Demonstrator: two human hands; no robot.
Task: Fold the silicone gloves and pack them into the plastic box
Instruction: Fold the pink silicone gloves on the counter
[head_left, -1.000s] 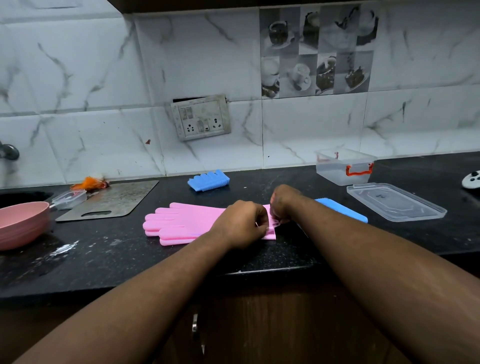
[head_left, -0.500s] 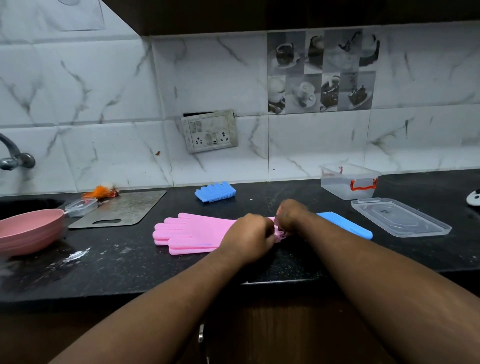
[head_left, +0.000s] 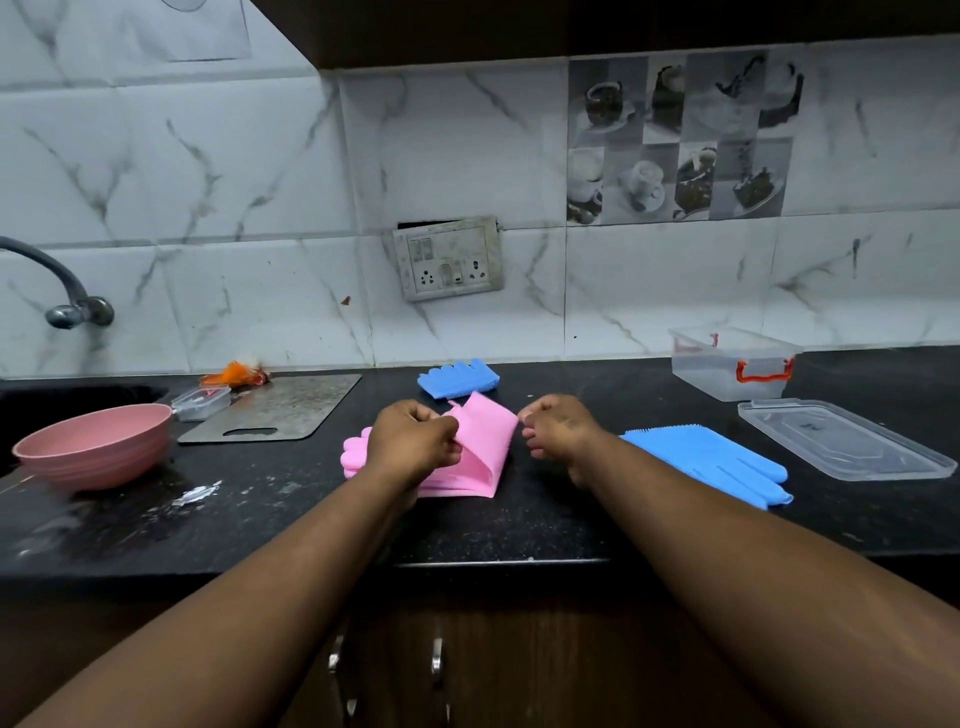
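Left hand (head_left: 415, 441): fingers curled round the near edge of the pink gloves' raised cuff flap, gripping it above the counter.
Right hand (head_left: 561, 431): fingers curled, with the tips closed on the flap's upper right corner – a light pinch.
Pink gloves (head_left: 483, 457): the pair lies stacked at the middle of the black counter (head_left: 519, 525). The cuff end is lifted and bent back over itself between the two hands, while the finger ends lie flat and poke out to the left of the left hand.
Folded blue glove (head_left: 457, 378): sits behind the hands near the wall, its fingers pointing away, apart from the pink pair.
Flat blue glove (head_left: 717, 462): lies unfolded to the right of the right forearm, bristled side up, fingers pointing toward the counter's front edge.
Plastic box (head_left: 727, 364): clear, with an orange latch, open at the back right against the tiled wall – no glove shows inside it.
Lid (head_left: 841, 436): lies flat on the counter just in front of the box, beside the flat blue glove.
Left end of the counter: a pink bowl (head_left: 98, 447), a steel cutting board (head_left: 280, 405) and a small clear container (head_left: 200, 402) between them.
Wall: a switch-and-socket plate (head_left: 447, 260) above the folded blue glove; a tap (head_left: 67, 296) at far left.
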